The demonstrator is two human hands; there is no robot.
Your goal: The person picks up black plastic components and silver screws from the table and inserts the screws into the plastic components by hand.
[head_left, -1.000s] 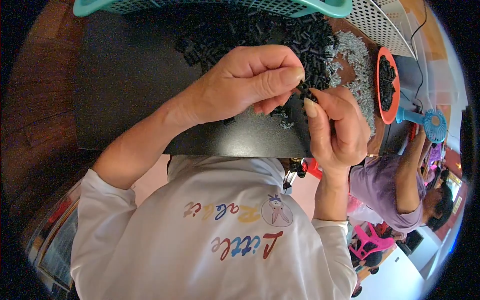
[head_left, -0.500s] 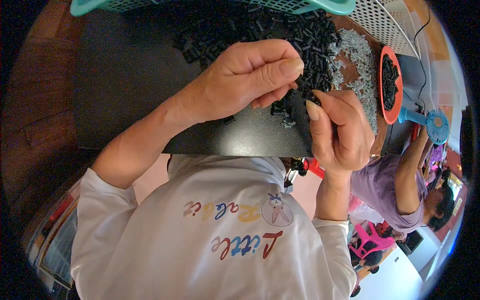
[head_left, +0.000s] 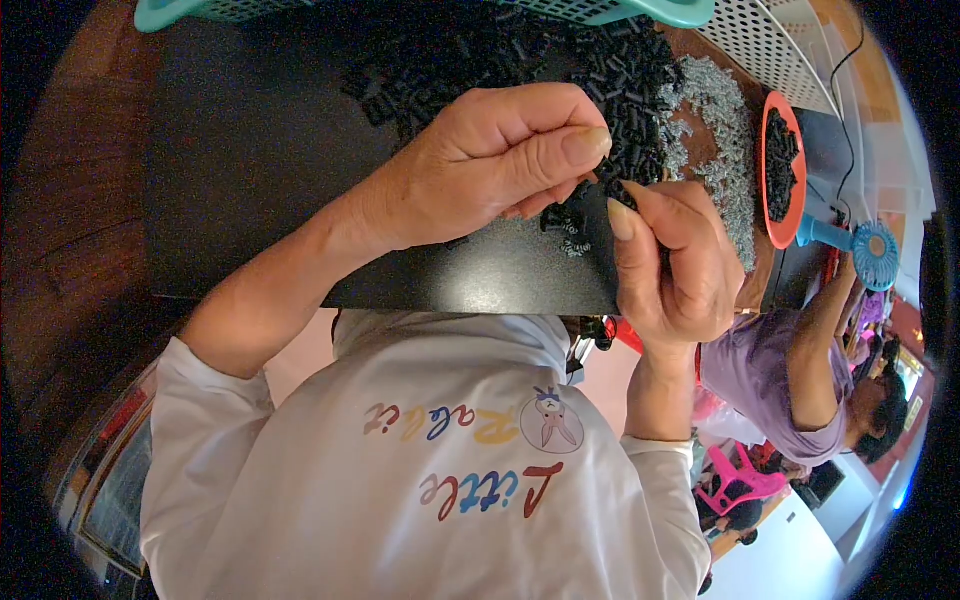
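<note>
Above the dark tabletop (head_left: 250,200), both hands are raised close together. My left hand (head_left: 510,150) is closed, thumb pressed against the curled fingers; whatever it pinches is hidden. To its lower right, my right hand (head_left: 680,260) pinches a small black part between thumb and index fingertip, mostly covered by the fingers. Behind the hands spreads a heap of short black tubular pieces (head_left: 460,60). A few small metal springs (head_left: 573,243) lie just below the left fingertips. A larger pile of small silvery metal pieces (head_left: 735,150), apparently springs, lies right of the black heap.
A teal basket (head_left: 660,10) stands along the far edge, with a white perforated basket (head_left: 775,55) to its right. An orange-red bowl (head_left: 790,215) of black pieces and a blue handheld fan (head_left: 874,255) are at the right. A person in purple (head_left: 760,375) sits nearby.
My right hand has shifted very slightly left, and my left hand has dropped slightly. Both keep their pinched grip, fingertips still near each other.
</note>
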